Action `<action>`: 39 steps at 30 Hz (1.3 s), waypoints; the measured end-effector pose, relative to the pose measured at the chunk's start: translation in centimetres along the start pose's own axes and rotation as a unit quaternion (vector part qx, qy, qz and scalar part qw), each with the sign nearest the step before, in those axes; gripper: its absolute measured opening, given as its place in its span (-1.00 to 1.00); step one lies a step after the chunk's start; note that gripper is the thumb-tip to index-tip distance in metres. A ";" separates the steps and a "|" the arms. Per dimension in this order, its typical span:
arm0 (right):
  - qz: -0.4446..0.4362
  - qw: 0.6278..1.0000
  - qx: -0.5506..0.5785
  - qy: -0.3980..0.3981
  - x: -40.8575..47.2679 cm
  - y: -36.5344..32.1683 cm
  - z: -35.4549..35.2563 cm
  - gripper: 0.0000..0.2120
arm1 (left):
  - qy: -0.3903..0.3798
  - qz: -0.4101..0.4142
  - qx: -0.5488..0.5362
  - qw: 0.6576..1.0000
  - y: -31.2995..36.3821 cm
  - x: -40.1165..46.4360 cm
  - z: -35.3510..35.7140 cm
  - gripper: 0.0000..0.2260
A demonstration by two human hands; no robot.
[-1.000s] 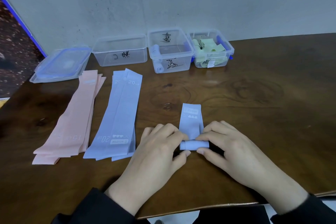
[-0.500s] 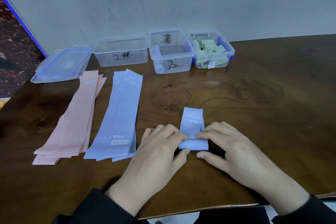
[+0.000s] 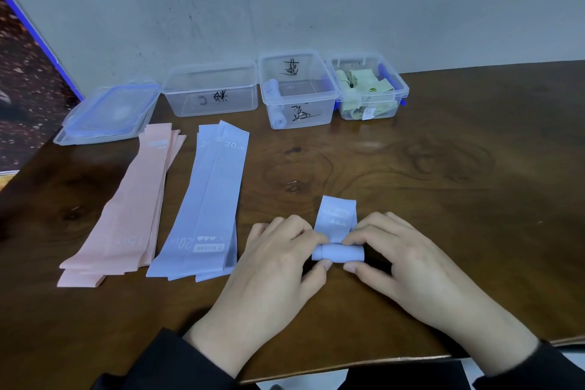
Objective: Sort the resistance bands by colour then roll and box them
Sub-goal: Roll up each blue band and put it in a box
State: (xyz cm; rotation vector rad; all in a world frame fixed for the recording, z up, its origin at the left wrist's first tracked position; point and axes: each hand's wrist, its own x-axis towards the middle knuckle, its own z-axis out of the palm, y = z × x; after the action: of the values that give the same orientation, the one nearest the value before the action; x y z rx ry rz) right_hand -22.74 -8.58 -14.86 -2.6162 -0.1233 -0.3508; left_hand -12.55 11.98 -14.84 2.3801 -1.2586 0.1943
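My left hand [image 3: 278,266] and right hand [image 3: 408,266] pinch the ends of the blue band [image 3: 338,250], its rolled part lying between my fingertips and thumbs, the flat tail reaching away beyond my fingers. Left of my left hand lie the blue stack [image 3: 209,203] and pink stack [image 3: 133,209]. The roll looks tight, though my fingers hide its ends.

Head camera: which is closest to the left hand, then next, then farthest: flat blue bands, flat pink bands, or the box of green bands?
From the left hand:
1. Flat blue resistance bands, just left of it.
2. Flat pink resistance bands, farther left.
3. Clear plastic box of green bands, far back right.
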 end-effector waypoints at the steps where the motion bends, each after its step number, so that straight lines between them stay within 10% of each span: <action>1: 0.001 1.000 0.001 0.004 0.0 0.0 0.0 -0.73 | 0.001 -0.002 -0.001 1.000 0.0 0.0 0.0 -0.70; 39: -0.004 1.000 -0.016 0.010 0.0 -0.3 0.0 -0.66 | -0.017 -0.002 -0.004 1.000 0.3 0.0 -0.3 -0.75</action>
State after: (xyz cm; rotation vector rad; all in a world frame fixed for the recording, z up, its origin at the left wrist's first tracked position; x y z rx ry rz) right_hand -22.80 -8.37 -14.70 -2.6437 -0.1227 -0.3859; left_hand -12.78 11.99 -14.45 2.3888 -1.2683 0.1472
